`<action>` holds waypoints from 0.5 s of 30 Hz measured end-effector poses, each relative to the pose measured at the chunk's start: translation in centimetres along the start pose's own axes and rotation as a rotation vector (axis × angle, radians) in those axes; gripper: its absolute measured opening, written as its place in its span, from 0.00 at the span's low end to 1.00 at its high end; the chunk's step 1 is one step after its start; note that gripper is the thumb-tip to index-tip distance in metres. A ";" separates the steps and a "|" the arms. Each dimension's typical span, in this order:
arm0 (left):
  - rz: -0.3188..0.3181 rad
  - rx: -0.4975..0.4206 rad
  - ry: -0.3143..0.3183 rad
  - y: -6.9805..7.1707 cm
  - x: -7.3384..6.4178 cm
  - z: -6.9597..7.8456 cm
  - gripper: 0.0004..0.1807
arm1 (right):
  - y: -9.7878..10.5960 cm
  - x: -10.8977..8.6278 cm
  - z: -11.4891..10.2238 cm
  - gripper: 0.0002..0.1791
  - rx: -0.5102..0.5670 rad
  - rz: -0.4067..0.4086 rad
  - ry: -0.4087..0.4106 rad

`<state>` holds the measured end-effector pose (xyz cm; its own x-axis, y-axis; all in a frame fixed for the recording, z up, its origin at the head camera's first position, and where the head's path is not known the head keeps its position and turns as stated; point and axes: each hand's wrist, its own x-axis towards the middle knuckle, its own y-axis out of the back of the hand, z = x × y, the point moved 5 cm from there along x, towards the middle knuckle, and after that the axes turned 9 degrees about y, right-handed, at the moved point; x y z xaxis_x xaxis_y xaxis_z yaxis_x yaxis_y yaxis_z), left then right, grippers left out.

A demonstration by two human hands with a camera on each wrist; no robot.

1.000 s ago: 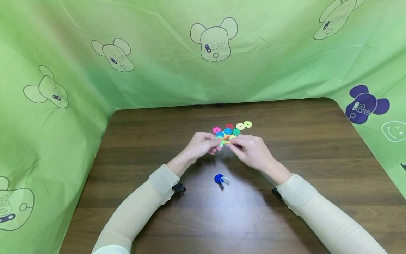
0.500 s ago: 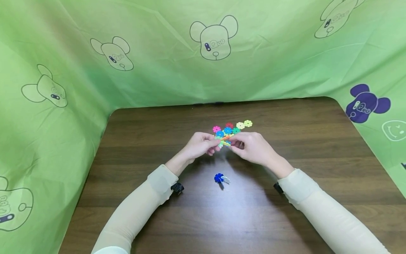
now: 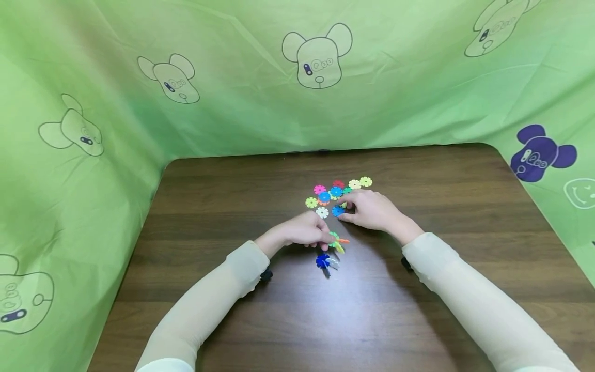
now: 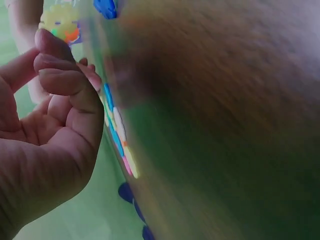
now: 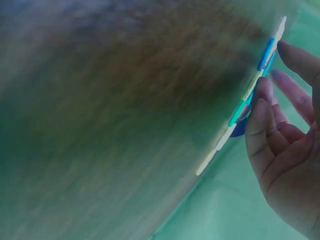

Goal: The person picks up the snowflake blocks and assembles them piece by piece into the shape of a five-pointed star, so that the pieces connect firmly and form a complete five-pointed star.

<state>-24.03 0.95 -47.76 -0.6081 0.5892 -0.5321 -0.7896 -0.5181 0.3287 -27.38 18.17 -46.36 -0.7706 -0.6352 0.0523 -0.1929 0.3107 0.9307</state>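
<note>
Between thumb and fingers, my left hand point(image 3: 307, 230) pinches a small build of slotted flower-shaped discs. It joins a green disc point(image 3: 333, 238), an orange disc point(image 3: 344, 241) and a yellow disc point(image 3: 340, 248); the left wrist view shows the same build point(image 4: 60, 22) at the fingertips. My right hand point(image 3: 372, 209) reaches over the near right side of the loose discs, thumb and index finger apart. Its thumb tip is right at a blue disc point(image 3: 337, 211). A white disc point(image 3: 322, 212) lies just left of that one. Part of the group is hidden under the right hand.
Several loose discs lie flat beyond the hands, among them a pink disc point(image 3: 319, 189), a red disc point(image 3: 338, 183) and a lime disc point(image 3: 311, 202). Nearer the person, a second build with a dark blue disc point(image 3: 322, 261) sits on the wooden table point(image 3: 223, 217).
The left hand has come toward the person with the joined discs, away from the right hand. The right hand has let go of them and moved over the loose discs.
</note>
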 end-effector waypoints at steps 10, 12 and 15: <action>0.005 0.174 0.028 -1.1 1.2 0.5 0.18 | -0.6 0.4 0.4 0.19 0.003 -0.029 0.016; 0.022 0.204 0.035 -1.1 1.4 0.5 0.18 | -0.6 0.5 0.4 0.18 0.010 -0.031 0.010; 0.044 0.240 0.049 -1.1 1.6 0.5 0.18 | -0.6 0.5 0.4 0.17 0.023 -0.029 -0.012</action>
<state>-24.19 2.74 -48.58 -0.6423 0.5352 -0.5486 -0.7628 -0.3769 0.5254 -27.92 17.99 -47.05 -0.7717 -0.6356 0.0207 -0.2293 0.3085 0.9232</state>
